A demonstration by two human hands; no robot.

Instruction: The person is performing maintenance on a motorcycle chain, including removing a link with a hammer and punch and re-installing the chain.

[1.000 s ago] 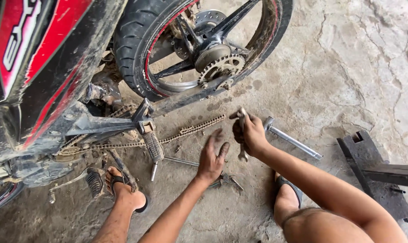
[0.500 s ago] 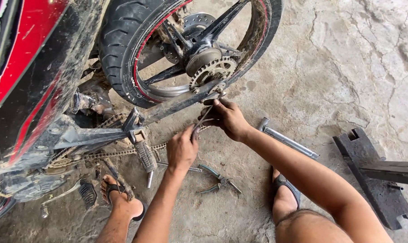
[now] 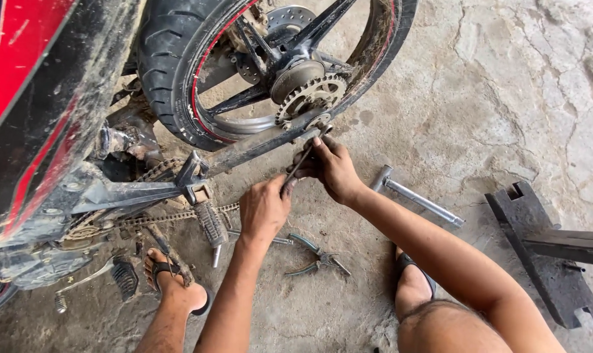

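- My right hand (image 3: 332, 167) reaches up toward the rear sprocket (image 3: 309, 98), its fingers closed round the upper end of the drive chain (image 3: 301, 163), so that the loose end sits just below the teeth, at about 6 o'clock of the sprocket.
- My left hand (image 3: 265, 208) is lower, at about 7 o'clock from the right; its fingers pinch the same chain further down, which keeps the run taut between both hands.
- The chain slants between my fingers and touches both hands; the rest of it trails under the swingarm (image 3: 257, 145) toward the footpeg (image 3: 211, 222).
- Pliers (image 3: 319, 257) lie on the floor at 5 o'clock of my left hand, within reach.
- A metal axle rod (image 3: 417, 196) lies at 3 o'clock of my right wrist, set aside.
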